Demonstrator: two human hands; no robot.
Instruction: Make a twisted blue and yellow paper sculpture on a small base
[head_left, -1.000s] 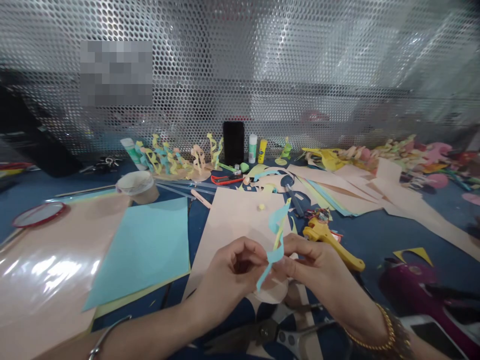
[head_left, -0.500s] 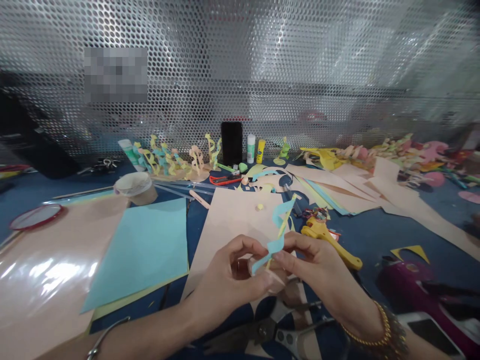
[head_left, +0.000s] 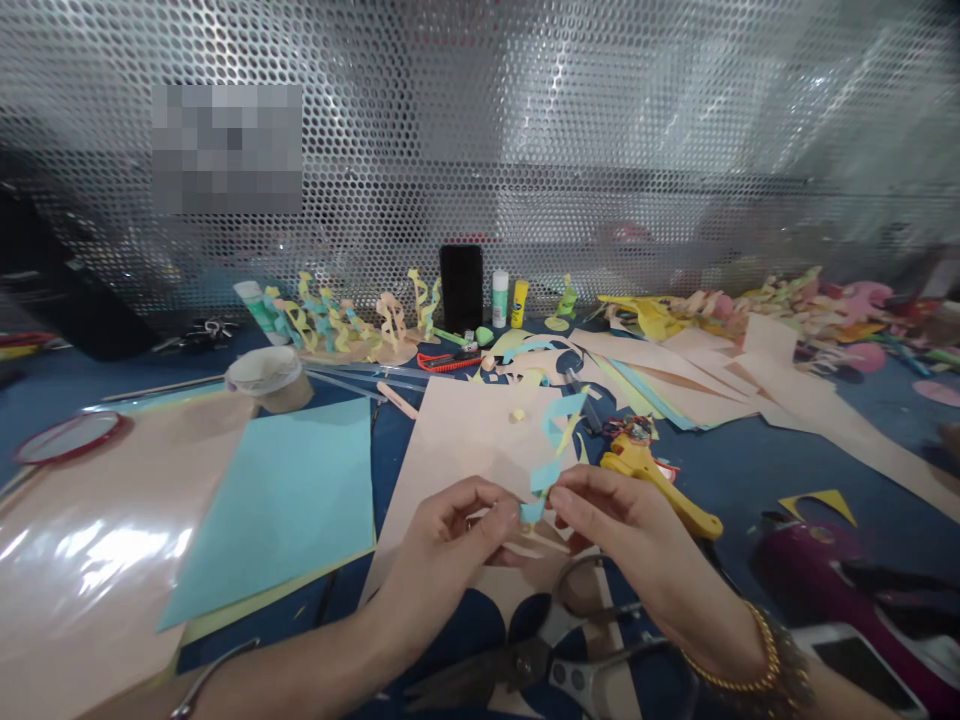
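Between my two hands a curled light-blue paper strip (head_left: 546,476) stands upright, winding around a thin yellow paper stem (head_left: 574,425). My left hand (head_left: 442,545) pinches the strip's lower end between thumb and forefinger. Thumb and fingertips of my right hand (head_left: 630,530) are closed on the strip a little higher up. Beneath them a peach paper piece (head_left: 541,543) is partly covered by fingers. Both hands are over a peach sheet (head_left: 465,430) with round cut-outs near its front. Large scissors (head_left: 551,655) lie just below the hands.
Blue paper (head_left: 292,510) lies at left beside a paper-lined cup (head_left: 271,385). Finished paper curls (head_left: 330,325), a phone (head_left: 461,285) and glue sticks (head_left: 500,298) stand behind. At right are a yellow-handled tool (head_left: 664,480), a magenta tool (head_left: 832,580) and paper scraps (head_left: 787,370).
My left thumb has shifted up from the peach base to the blue strip's lower end. The strip's lower part is now drawn closer to the stem. My right hand stays nearly in place.
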